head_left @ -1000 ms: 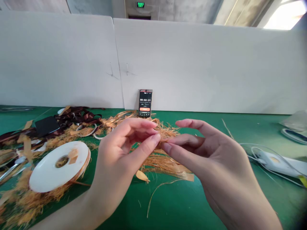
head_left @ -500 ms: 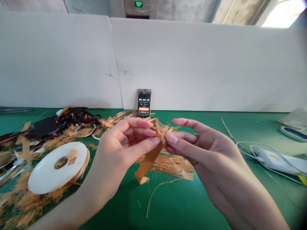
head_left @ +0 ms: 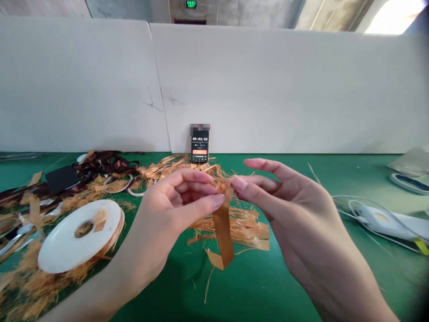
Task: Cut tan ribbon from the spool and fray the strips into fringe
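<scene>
In the head view, the ribbon (head_left: 223, 230) hangs between both hands, long axis downward, its strip nearer the left thumb. The left hand (head_left: 164, 219), loosely curled, pinches its upper part; the right hand (head_left: 295, 210) pinches the top end, other fingers spread.

Left hand (head_left: 167, 219) pinches tan ribbon (head_left: 224, 230) near its top; right hand (head_left: 291, 201) pinches the top end, exact finger placement partly hidden. Ribbon hangs down, lower end folded toward left. Frayed strips (head_left: 259, 230) lie behind it on green table (head_left: 268, 295). White spool (head_left: 63, 246) tilted at left on loose fibre (head_left: 43, 286); black box (head_left: 63, 179) and dark bands (head_left: 103, 163) beyond. Phone (head_left: 200, 146) upright before white panel (head_left: 284, 89), timer 00:02:32. White device (head_left: 392, 223) with cable (head_left: 348, 206) at right.
</scene>
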